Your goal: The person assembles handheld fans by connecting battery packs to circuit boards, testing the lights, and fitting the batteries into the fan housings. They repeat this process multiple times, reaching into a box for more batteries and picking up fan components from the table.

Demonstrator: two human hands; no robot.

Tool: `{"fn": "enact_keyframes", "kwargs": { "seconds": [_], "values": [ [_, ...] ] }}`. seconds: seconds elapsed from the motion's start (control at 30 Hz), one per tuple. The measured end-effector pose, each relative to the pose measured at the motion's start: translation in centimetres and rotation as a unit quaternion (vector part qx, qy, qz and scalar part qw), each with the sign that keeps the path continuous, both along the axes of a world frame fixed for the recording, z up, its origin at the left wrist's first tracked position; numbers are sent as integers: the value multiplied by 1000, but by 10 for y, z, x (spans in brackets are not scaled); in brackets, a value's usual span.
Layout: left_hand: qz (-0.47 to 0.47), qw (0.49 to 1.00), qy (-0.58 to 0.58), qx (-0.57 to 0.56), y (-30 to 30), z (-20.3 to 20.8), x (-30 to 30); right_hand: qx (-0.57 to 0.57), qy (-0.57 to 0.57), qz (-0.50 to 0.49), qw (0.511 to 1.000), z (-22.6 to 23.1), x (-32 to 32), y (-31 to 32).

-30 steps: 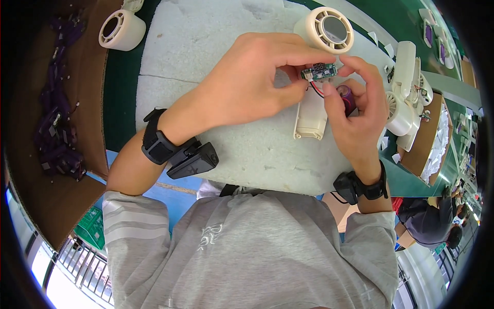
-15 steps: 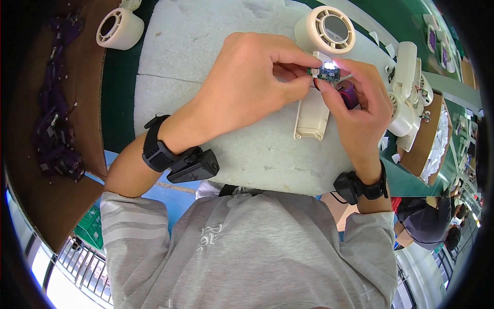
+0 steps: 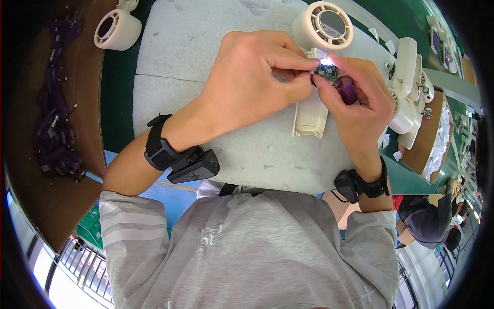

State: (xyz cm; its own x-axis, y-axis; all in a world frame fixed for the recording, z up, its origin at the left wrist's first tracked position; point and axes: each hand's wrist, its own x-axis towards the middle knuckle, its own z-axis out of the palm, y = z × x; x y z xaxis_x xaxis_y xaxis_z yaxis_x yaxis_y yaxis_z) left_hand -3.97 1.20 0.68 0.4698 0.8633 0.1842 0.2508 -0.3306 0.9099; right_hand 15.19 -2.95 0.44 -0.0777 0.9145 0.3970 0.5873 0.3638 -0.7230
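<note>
My left hand (image 3: 252, 77) is closed, thumb and fingertips pinching the left end of a small blue-green circuit board (image 3: 326, 71). A bright light glows at the board's upper edge. On the board's other side my right hand (image 3: 364, 105) is closed too, its thumb and forefinger gripping the edge. A purple cylindrical battery (image 3: 346, 91) sits in the right palm, against the curled fingers. Below the board, the open cream handle shell (image 3: 310, 119) of a small fan lies on the foam, joined toward its round fan head (image 3: 329, 26). My fingers hide the small connector and most wires.
A white foam pad (image 3: 206, 15) covers the bench. Another fan head (image 3: 118, 31) stands at the far left, beside a cardboard box (image 3: 85, 118) of purple batteries (image 3: 54, 103). Assembled fans (image 3: 406, 108) and a box of white pieces (image 3: 437, 139) lie right. A person (image 3: 429, 221) sits further right.
My left fingertips have slid a little further over the board's left end, covering the connector there. The board has tilted slightly, and both hands still hold it in nearly the same place.
</note>
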Motion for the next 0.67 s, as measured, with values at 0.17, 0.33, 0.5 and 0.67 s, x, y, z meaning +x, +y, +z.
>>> {"fn": "enact_keyframes", "kwargs": {
  "seconds": [0.17, 0.33, 0.5, 0.67],
  "values": [
    [-4, 1000, 5, 30, 1, 0, 0, 8, -1, 0, 1000, 0, -1, 0],
    [-13, 1000, 8, 27, 2, -2, -1, -16, 19, -10, 1000, 0, -3, 0],
    [-29, 997, -40, -65, 2, -4, -2, -57, 47, -3, 997, -1, 1, -1],
    [-77, 995, 10, -66, 11, 4, -6, -67, 21, -26, 997, 8, 0, -4]
  ]
}}
